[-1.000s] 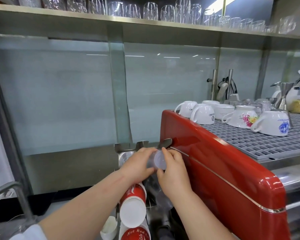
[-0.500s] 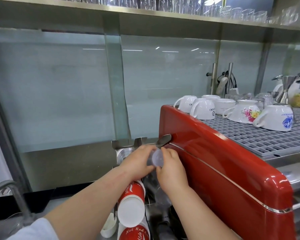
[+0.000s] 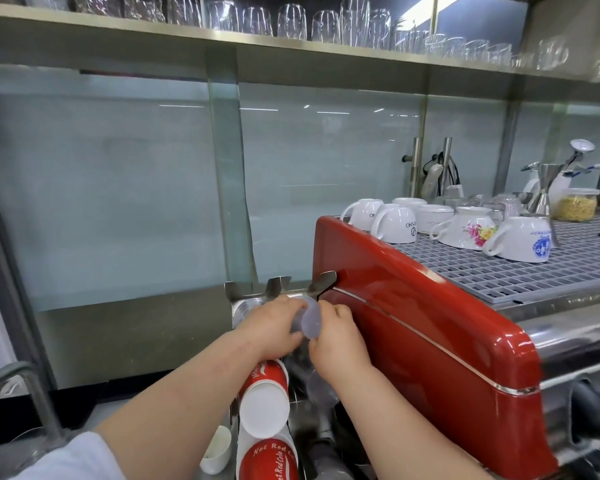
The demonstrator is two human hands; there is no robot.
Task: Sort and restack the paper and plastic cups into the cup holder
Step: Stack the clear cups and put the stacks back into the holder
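A steel cup holder [image 3: 279,287] stands between the glass wall and the red machine. Both hands grip one clear plastic cup [image 3: 310,323] at the top of its right-hand slot, base towards me. My left hand [image 3: 274,325] holds the cup from the left, my right hand [image 3: 336,337] from the right. Below the hands, red and white paper cups [image 3: 264,400] stick out of the left slot, base first. More clear plastic cups [image 3: 321,389] lie dimly in the right slot under my right wrist.
A red espresso machine [image 3: 430,327] crowds the holder's right side, with upturned ceramic cups [image 3: 399,225] on its grey top grate. A small white cup [image 3: 219,448] sits by the holder's foot. A steel tap [image 3: 32,386] is at lower left. Glasses line the shelf [image 3: 257,39] overhead.
Both hands stay on the clear plastic cup at the holder's top. The right hand has shifted slightly down its side. The camera tilted a little.
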